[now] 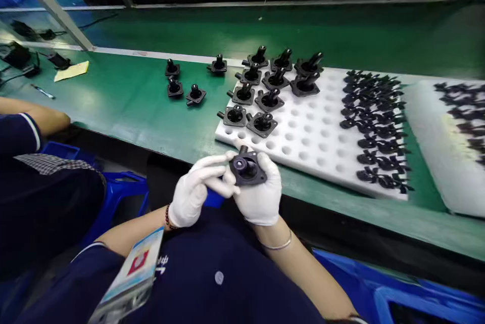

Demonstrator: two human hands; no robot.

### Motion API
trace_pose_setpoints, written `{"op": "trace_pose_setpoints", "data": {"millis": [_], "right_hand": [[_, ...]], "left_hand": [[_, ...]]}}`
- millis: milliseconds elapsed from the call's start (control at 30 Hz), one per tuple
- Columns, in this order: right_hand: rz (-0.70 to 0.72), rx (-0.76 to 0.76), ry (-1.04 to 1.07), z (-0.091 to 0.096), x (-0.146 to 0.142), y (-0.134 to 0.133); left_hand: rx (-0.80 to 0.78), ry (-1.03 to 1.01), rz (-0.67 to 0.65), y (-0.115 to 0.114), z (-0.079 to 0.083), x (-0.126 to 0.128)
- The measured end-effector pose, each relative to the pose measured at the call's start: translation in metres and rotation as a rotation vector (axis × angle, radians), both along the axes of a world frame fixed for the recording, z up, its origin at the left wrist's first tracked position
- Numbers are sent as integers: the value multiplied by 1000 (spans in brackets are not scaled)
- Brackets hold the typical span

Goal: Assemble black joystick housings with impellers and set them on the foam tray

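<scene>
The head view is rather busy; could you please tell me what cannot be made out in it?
Head view: the underside of the black flanged housing, turned away and covered by the right hand.
Head view: the lettering on the ID badge, blurred.
Head view: any writing on the yellow paper, too small.
Head view: the rest of the rightmost white foam tray, cut off by the right edge.

White gloves [261, 197], navy shirt [242, 273], beaded bracelet [167, 217]
</scene>
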State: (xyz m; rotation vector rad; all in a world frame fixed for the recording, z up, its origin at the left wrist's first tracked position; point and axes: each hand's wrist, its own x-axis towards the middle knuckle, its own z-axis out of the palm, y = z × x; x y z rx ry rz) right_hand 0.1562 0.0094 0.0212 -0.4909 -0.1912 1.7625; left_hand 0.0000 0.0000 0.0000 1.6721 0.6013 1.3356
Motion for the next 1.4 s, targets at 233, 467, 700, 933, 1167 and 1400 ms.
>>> {"op": "trace_pose_setpoints", "data": {"millis": [233, 467, 700, 933, 1167, 1400], "right_hand": [[73, -89, 109, 7, 3, 11], [33, -93, 109, 4, 1, 6], [-34, 36, 16, 12, 28, 8], [-82, -18, -115, 12, 36, 8], [-219, -178, -184, 18, 24, 13], [-601, -83, -993, 11, 135, 79]], "left_hand": [[-44, -57, 298, 11, 5, -2], [-7, 168, 99, 13, 17, 9], [140, -27, 77, 12, 30, -5], [56, 77, 116, 28, 17, 5], [188, 329, -71, 26, 25, 28], [29, 236, -17, 21, 9, 8]]}}
